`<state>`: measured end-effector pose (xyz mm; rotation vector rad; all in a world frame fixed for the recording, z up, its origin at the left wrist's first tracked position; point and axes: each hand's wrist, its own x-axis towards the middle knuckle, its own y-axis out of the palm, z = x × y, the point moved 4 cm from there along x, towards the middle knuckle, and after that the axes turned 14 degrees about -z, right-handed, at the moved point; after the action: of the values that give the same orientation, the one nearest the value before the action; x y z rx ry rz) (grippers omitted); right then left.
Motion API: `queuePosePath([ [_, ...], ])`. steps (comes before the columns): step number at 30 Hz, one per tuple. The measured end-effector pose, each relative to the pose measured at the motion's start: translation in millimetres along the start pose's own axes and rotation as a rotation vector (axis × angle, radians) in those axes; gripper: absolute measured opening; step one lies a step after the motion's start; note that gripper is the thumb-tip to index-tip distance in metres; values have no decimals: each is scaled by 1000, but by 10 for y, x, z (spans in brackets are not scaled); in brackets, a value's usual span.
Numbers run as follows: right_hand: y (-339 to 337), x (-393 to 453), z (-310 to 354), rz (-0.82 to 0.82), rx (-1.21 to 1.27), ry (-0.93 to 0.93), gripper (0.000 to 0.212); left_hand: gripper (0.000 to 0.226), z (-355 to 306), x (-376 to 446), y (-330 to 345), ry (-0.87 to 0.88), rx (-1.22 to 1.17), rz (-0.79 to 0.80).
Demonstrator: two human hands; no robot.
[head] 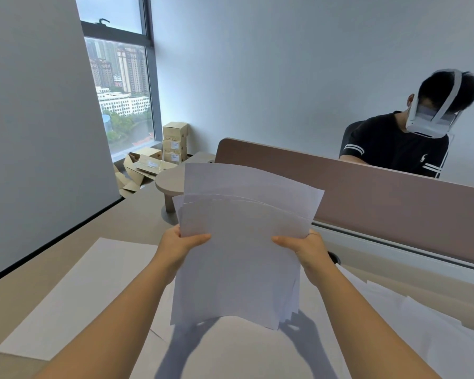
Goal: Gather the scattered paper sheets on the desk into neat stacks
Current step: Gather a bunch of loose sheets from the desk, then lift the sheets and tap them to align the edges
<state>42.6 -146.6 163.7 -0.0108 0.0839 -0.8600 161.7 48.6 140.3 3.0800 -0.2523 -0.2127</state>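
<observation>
loose white paper sheets (66, 294), flat on the beige desk (126, 214): ungathered. left hand (177, 246), right hand (305, 251): fingers clamp an uneven bundle of white sheets (238, 255), lifted above the desk, edges unsquared. overlapping white sheets (411, 318), far right: ungathered. judged roughly midway.
</observation>
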Motion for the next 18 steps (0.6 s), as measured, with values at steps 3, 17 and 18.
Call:
queuePosePath([
  [3, 26, 32, 89, 41, -3, -67, 27, 37, -71, 47, -39, 30, -15, -21],
  [17, -10, 115, -211, -17, 24, 7, 30, 46, 390, 62, -30, -87, 92, 139],
  [18, -9, 106, -294, -15, 9, 36, 32, 50, 463, 54, -13, -96, 85, 136],
])
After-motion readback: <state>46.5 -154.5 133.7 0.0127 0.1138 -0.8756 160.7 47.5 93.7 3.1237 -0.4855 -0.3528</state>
